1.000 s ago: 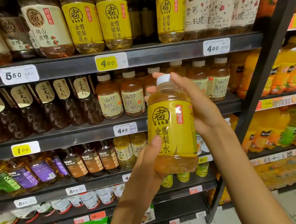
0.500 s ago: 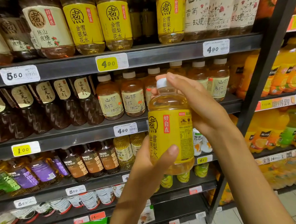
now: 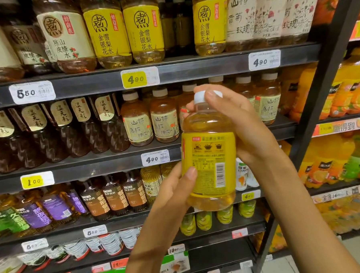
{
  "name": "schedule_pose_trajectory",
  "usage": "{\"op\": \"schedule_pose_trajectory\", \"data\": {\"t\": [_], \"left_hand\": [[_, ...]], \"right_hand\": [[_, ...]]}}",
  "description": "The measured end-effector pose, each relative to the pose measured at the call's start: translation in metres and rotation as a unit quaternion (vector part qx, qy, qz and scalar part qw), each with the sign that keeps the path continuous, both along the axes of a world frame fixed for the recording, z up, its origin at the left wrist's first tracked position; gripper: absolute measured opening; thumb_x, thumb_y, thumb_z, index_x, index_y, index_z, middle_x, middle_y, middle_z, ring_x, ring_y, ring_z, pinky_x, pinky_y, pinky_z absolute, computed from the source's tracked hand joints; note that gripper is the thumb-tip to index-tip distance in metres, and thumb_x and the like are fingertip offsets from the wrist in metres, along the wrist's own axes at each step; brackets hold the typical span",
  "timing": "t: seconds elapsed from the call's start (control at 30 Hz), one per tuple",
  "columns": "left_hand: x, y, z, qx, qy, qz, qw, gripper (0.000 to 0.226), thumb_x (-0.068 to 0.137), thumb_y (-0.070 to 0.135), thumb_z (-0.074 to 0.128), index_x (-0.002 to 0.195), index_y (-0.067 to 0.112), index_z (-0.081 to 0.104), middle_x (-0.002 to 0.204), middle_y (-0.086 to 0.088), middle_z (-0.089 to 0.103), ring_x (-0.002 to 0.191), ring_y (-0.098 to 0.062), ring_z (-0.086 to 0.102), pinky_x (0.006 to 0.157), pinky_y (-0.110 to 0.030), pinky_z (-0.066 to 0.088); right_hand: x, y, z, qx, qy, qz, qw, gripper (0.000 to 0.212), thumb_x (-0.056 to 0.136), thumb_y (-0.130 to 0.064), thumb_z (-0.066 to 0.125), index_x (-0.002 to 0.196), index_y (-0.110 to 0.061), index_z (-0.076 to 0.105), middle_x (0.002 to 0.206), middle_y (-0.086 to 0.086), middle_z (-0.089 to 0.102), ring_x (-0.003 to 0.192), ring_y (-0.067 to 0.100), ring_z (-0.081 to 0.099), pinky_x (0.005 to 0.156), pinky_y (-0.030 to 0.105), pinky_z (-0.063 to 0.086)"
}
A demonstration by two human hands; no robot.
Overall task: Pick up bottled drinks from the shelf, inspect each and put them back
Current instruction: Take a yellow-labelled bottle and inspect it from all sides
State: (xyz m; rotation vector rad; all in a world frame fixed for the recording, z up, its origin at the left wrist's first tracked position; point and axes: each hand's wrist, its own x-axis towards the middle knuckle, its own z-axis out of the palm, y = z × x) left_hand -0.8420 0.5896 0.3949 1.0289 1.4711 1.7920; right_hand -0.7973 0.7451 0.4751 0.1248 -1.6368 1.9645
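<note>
A yellow-labelled bottle (image 3: 209, 155) of pale yellow drink with a white cap is held upright in front of the shelves. Its back label faces me, with small print and a barcode. My left hand (image 3: 173, 191) grips the lower part of the bottle from the left, thumb across the label. My right hand (image 3: 243, 124) wraps the upper part and neck from the right, fingertips on the cap. Matching yellow-labelled bottles (image 3: 142, 32) stand on the top shelf, with a gap (image 3: 175, 28) between them.
Dark metal shelves (image 3: 88, 82) carry rows of bottled drinks with price tags (image 3: 139, 78) on the edges. Brown tea bottles (image 3: 80, 125) fill the middle left. A black upright post (image 3: 326, 82) divides off orange juice bottles (image 3: 344, 98) on the right. Floor tiles show at bottom right.
The bottle has been rotated in my hands: its front logo turned away to the left and the back label with the barcode now faces me. Both hands keep their hold.
</note>
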Motion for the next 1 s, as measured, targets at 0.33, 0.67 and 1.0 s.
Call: {"op": "schedule_pose_trajectory", "data": {"t": [0.33, 0.67, 1.0], "left_hand": [[0.005, 0.001, -0.004, 0.027, -0.106, -0.019, 0.994, 0.052, 0.067, 0.058, 0.061, 0.112, 0.034, 0.067, 0.110, 0.005, 0.073, 0.102, -0.014, 0.069, 0.076, -0.024, 0.056], [0.000, 0.006, -0.006, 0.017, -0.138, 0.014, 0.990, 0.060, 0.074, 0.067, 0.059, 0.120, 0.029, 0.065, 0.124, -0.008, 0.066, 0.117, -0.027, 0.061, 0.103, -0.050, 0.044], [0.002, 0.013, -0.008, 0.062, -0.191, -0.014, 0.980, 0.068, 0.068, 0.063, 0.062, 0.119, 0.019, 0.062, 0.109, -0.009, 0.073, 0.099, -0.027, 0.071, 0.079, -0.043, 0.057]], "right_hand": [[0.000, 0.004, 0.005, 0.009, -0.048, 0.025, 0.998, 0.031, 0.093, -0.033, 0.054, 0.110, -0.010, 0.065, 0.101, 0.008, 0.073, 0.093, 0.019, 0.069, 0.080, 0.031, 0.056], [-0.004, 0.004, 0.005, -0.039, 0.003, 0.021, 0.999, 0.019, 0.094, -0.023, 0.053, 0.103, -0.014, 0.066, 0.090, 0.007, 0.074, 0.082, 0.018, 0.070, 0.071, 0.029, 0.057], [0.001, 0.006, 0.008, 0.042, -0.047, -0.008, 0.998, 0.033, 0.096, -0.033, 0.050, 0.118, -0.012, 0.061, 0.115, 0.012, 0.069, 0.104, 0.024, 0.067, 0.091, 0.036, 0.052]]}}
